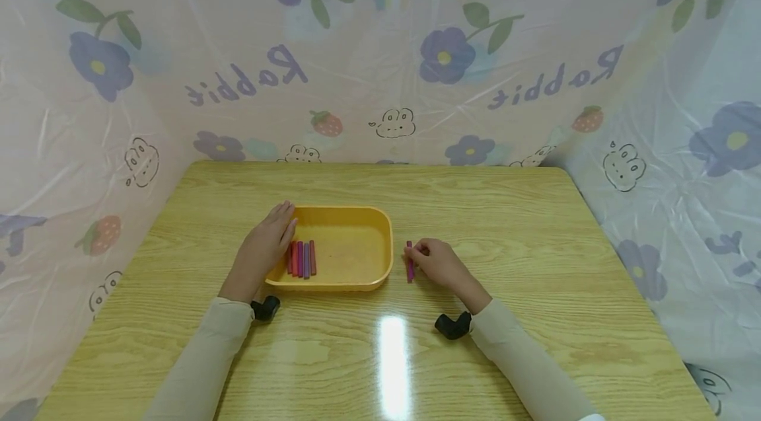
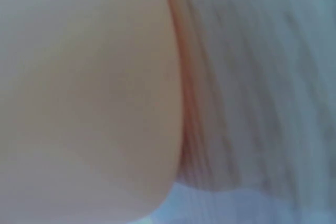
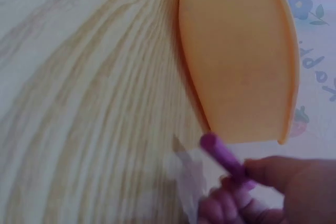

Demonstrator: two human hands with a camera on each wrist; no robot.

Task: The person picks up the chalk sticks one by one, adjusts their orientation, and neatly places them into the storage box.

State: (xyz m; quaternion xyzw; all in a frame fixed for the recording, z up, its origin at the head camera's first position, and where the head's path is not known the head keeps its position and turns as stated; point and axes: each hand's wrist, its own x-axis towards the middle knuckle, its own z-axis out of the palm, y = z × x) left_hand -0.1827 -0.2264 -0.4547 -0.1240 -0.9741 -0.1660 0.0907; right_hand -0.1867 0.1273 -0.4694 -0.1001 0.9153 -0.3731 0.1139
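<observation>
A yellow rectangular tray (image 1: 345, 287) stands on the table, with several slim sticks (image 1: 302, 259) in reds and purples lined up at its left end. Along the tray's left side rests my left hand (image 1: 264, 246), fingers extended over the rim. To the right of the tray, my right hand (image 1: 438, 261) pinches a purple stick (image 1: 410, 271) between thumb and fingers. The right wrist view shows this round-ended purple stick (image 3: 223, 153) jutting from the fingertips, near the tray's outer wall (image 3: 236, 61). A blurred pale tray wall (image 2: 94, 103) fills much of the left wrist view.
The wood-grain table (image 1: 333, 355) spreads around the tray, with a bright reflection in front. A patterned curtain (image 1: 368, 64) hangs behind the table and at both sides. Black wrist devices (image 1: 453, 326) sit under both sleeves.
</observation>
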